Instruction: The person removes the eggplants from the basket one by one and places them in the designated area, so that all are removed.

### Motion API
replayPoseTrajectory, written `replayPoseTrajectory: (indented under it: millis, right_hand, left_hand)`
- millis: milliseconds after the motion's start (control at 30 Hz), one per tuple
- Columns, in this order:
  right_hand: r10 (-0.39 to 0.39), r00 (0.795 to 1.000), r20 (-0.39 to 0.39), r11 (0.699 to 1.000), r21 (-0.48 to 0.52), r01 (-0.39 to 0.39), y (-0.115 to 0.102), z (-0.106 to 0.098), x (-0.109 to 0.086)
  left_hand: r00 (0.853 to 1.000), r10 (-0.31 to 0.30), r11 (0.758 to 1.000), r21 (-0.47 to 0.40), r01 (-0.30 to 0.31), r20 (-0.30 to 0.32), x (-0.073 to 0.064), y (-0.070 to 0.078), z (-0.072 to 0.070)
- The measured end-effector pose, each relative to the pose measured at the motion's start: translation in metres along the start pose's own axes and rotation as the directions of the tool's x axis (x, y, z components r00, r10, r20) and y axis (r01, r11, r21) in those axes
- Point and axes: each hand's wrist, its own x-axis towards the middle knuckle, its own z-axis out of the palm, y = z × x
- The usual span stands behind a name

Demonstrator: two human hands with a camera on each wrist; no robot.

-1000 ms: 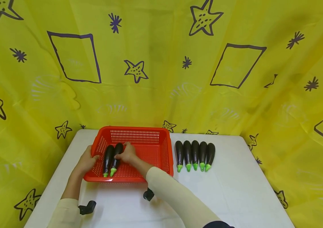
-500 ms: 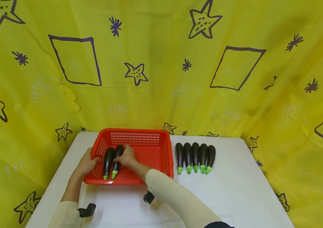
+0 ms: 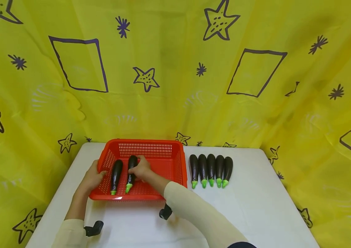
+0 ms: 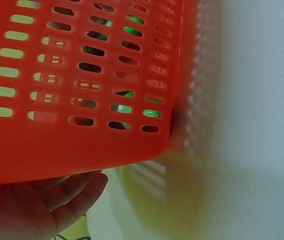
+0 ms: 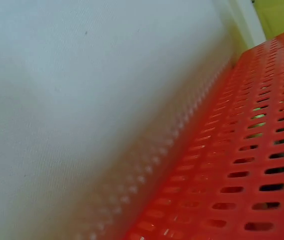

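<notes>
A red plastic basket [image 3: 169, 197] with slotted walls stands on the white table. My left hand [image 3: 92, 179] grips its left rim, thumb over the inner side; fingers [image 4: 76, 202] curl beneath the rim in the left wrist view. Inside, my right hand [image 3: 142, 169] holds a dark eggplant [image 3: 131, 179] with a green stem end, lengthwise toward me. To its left lies another eggplant [image 3: 116, 175], a gap between the two. The right wrist view shows only the basket's slotted wall [image 5: 242, 175] and tabletop, not the hand.
Right of the basket, several eggplants [image 3: 211, 170] lie side by side on the white table [image 3: 256, 206], green ends toward me. A yellow patterned curtain [image 3: 169, 110] hangs behind the table and along both sides.
My right hand has moved the held eggplant to the right, widening the gap from the other one in the basket. The left hand keeps its grip on the rim.
</notes>
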Motion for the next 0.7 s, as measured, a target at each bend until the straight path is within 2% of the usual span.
replayPoseTrajectory:
  millis: [233,700]
  right_hand:
    - [0.022,0.999,0.028,0.995,0.100,-0.025,-0.008,-0.014,-0.011]
    - [0.033,0.996,0.081,0.986,0.159,-0.045,-0.022,-0.047,-0.023]
  left_hand:
    - [1.000,0.007,1.000,0.020,-0.007,0.002,-0.001,0.002,0.000]
    - [1.000,0.006,1.000,-0.018,-0.005,0.019,0.002,-0.002,0.000]
